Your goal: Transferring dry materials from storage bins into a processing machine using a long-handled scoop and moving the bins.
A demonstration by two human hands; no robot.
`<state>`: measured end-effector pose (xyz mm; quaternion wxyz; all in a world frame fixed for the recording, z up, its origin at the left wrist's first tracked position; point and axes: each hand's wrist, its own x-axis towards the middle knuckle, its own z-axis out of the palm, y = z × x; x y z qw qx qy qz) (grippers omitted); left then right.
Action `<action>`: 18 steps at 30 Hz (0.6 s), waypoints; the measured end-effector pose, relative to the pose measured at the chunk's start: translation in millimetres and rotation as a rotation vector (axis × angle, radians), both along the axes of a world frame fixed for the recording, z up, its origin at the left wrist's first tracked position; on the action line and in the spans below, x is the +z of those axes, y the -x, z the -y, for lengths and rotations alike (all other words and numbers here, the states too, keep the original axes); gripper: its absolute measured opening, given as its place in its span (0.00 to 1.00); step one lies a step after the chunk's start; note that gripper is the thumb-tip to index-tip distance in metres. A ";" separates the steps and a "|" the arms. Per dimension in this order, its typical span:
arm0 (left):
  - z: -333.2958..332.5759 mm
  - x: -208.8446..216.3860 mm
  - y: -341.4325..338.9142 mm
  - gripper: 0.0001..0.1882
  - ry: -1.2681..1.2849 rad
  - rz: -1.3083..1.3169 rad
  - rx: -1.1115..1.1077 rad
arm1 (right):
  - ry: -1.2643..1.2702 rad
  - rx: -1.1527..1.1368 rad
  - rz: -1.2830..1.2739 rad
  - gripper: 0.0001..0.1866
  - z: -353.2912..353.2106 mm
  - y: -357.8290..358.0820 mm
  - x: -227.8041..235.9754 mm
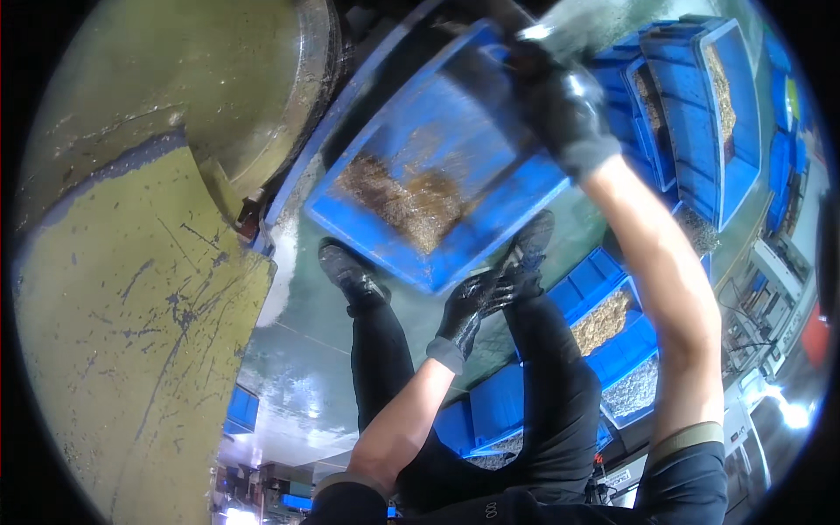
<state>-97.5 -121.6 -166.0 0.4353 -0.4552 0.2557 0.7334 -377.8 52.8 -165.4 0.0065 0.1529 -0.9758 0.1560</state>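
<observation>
A blue plastic bin stands tilted in front of my feet, with a heap of small brownish metal-looking bits toward its near end. My right hand, in a black glove, is at the bin's far right side. Motion smears its fingers, and a shiny blurred patch shows just beyond them, so its grip cannot be made out. My left hand, in a wet-looking black glove, is just below the bin's near corner, beside my right shin. Its fingers stretch to the right and look apart, with nothing visible in them.
A large round drum-like machine part and a scratched yellow-green panel take up the left. Filled blue bins stand at the far right. More blue bins with metal bits lie beside my right leg. The floor looks wet.
</observation>
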 end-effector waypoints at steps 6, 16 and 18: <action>0.0 -2.7 2.2 0.18 -0.061 -0.029 0.044 | -0.160 0.289 0.254 0.13 69.2 -52.0 -2.4; -12.6 -1.8 11.1 0.17 -0.024 -0.025 0.034 | -0.274 0.253 0.393 0.19 -7.0 -14.1 -71.5; -10.1 -1.2 6.0 0.17 -0.053 -0.023 0.042 | -0.265 0.098 0.183 0.17 -9.0 -5.3 -78.5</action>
